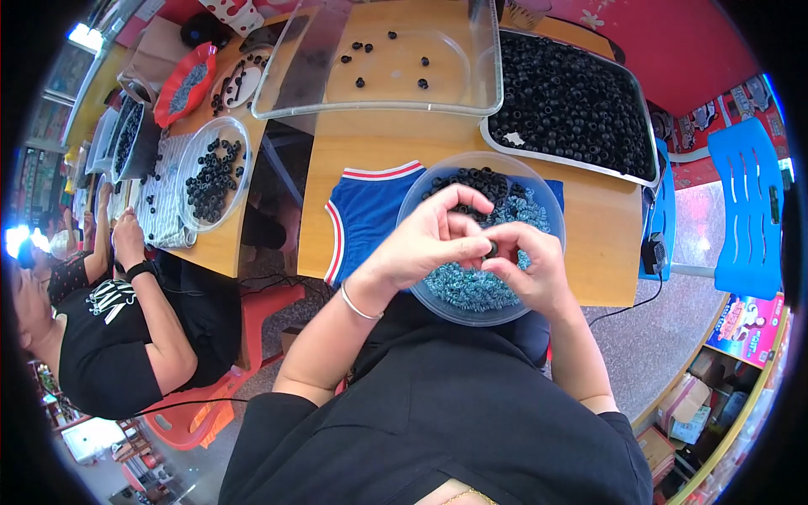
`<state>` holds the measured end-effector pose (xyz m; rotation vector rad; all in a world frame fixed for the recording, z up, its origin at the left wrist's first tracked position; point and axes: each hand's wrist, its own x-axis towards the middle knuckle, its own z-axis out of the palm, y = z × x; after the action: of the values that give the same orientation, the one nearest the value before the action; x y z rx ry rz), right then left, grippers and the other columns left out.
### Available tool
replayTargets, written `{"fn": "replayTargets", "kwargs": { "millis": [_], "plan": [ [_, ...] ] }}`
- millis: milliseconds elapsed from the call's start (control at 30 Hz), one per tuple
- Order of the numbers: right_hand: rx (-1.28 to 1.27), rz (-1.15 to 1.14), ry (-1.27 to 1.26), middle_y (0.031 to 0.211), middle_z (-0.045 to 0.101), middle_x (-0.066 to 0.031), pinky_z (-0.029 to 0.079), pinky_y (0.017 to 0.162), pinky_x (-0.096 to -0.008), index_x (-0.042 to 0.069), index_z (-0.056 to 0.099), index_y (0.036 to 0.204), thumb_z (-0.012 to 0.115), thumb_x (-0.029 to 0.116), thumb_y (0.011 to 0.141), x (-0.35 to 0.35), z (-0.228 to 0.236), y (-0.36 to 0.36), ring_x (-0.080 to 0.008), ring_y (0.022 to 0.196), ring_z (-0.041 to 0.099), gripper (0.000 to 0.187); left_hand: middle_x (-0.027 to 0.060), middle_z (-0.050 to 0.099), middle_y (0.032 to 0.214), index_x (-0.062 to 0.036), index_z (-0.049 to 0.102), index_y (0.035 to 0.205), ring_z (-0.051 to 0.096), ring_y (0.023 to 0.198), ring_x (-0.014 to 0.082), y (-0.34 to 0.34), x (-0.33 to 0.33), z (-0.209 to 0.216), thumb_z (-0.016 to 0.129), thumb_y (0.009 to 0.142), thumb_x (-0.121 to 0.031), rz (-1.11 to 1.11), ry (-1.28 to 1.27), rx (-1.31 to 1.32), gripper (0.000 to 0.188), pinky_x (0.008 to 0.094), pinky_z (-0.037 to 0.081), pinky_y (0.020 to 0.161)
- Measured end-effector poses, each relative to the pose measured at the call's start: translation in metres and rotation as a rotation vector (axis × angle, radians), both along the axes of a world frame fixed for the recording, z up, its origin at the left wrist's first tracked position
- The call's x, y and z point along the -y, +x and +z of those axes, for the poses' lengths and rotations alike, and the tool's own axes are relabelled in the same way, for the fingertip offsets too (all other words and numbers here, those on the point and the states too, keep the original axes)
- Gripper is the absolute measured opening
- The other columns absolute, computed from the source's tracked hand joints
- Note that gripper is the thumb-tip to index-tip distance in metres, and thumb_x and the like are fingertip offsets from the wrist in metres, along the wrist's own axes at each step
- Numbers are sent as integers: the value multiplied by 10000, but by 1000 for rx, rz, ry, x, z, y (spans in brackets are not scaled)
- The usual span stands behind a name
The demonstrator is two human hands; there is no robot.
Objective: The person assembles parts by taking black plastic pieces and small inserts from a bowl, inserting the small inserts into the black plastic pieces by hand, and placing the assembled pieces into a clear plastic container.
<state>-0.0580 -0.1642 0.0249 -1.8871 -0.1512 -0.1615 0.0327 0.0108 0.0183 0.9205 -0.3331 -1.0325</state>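
Observation:
Over a round clear tub (407,202), my hands meet at the fingertips. A small round black part (491,249) is pinched there, held by the thumb and fingers of my right hand (535,263). My left hand (431,234), with a bangle at its wrist, is closed, its thumb tip pressed against the same part; its curled fingers partly hide what lies behind. Inside the tub, black round parts (481,180) lie at the far side, and small clear bluish coiled pieces (471,288) fill the near and right side. Blue cloth with red-and-white edging (370,202) lies under the tub.
A tray of black parts (572,101) stands at the far right. Beyond the tub, a large clear bin (379,108) holds several loose black parts. At left, a co-worker (109,337) sits near a clear bowl of black parts (239,135). A blue chair (745,202) stands at right.

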Motion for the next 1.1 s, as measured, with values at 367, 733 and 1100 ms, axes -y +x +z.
{"fn": "replayTargets", "kwargs": {
  "millis": [367, 733, 1100],
  "plan": [
    [-16, -269, -102, 772, 596, -19, 436, 566, -206, 44, 650, 1046, 670, -3, 804, 24, -10, 9, -68, 628, 529, 247, 73, 650, 864, -19, 646, 958, 626, 810, 162, 121, -16, 83, 686, 806, -62, 983, 552, 1661, 163, 265, 510, 697],
    [-87, -194, -430, 878, 637, -90, 485, 651, -321, 41, 653, 947, 612, 4, 791, 30, -28, 20, -228, 736, 606, 165, 60, 600, 926, -62, 644, 956, 564, 903, 238, 1, 22, -28, 600, 727, -38, -43, 508, 1734, 235, 352, 477, 801],
    [19, -138, -707, 871, 631, -69, 493, 726, -374, 75, 645, 874, 633, 26, 725, 24, -30, 24, -268, 859, 603, 158, 69, 594, 872, -45, 642, 902, 567, 857, 228, -4, 23, -41, 573, 712, -44, -38, 571, 1742, 202, 346, 484, 794]
  ]
}}
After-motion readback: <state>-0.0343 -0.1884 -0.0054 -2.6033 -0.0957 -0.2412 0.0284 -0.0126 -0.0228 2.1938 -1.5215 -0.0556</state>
